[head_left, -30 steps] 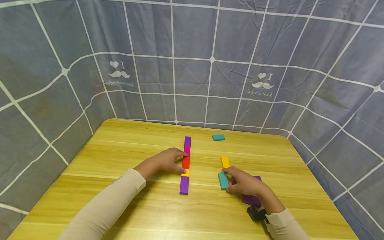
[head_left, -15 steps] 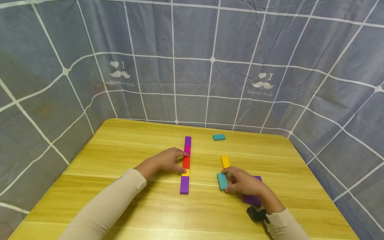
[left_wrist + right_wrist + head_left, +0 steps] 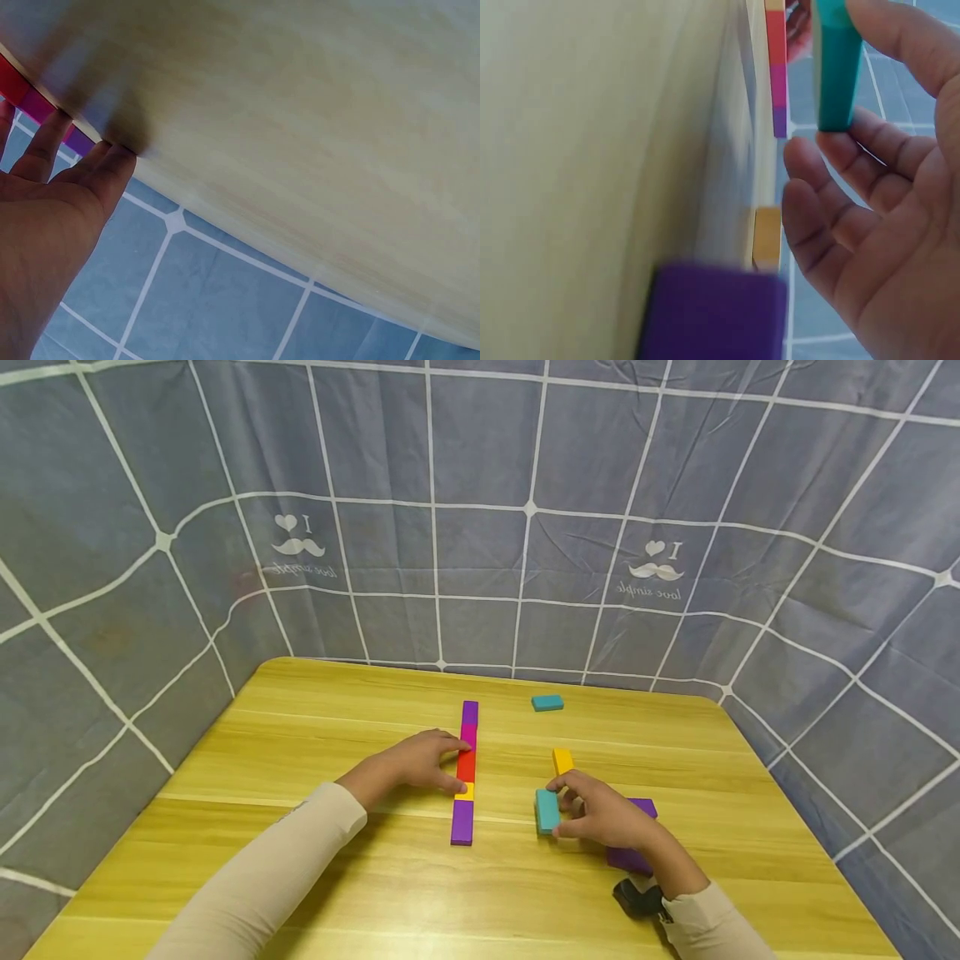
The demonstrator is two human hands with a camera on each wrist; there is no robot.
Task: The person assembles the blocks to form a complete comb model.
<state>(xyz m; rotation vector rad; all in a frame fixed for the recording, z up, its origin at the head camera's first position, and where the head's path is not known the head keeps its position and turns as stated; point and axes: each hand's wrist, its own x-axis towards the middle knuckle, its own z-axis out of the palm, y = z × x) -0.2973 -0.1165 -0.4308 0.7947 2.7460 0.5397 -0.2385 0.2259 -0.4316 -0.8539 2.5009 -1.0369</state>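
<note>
The teal rectangular block (image 3: 548, 812), smooth and of a material which I cannot name with certainty, is just right of the centre in the head view, and in the right wrist view it appears to be raised off the table. The bare right hand (image 3: 600, 810) is clamped on it, with the thumb at the lower short end and a finger at the upper one; I judge that this grip is chosen because it leaves the left long side free. To the left, near the middle of the frame, there is a straight row of flat blocks touching end to end: purple (image 3: 462, 823), yellow (image 3: 467, 792), red (image 3: 466, 767), magenta (image 3: 468, 735) and again purple (image 3: 470, 712). The bare left hand (image 3: 427, 760) keeps its thumb and fingers apart, their tips touching the row, probably so that the blocks stay straight. Beyond the right hand lies a yellow rectangular block (image 3: 562, 761); purple material (image 3: 628, 860) is partly hidden under the right forearm, one piece or two, I cannot tell. A second teal block (image 3: 547, 702) lies well apart, towards the far edge of the yellowish wood-grain table (image 3: 525, 902). Behind it hangs a grey cloth with white grid lines (image 3: 480, 460).
</note>
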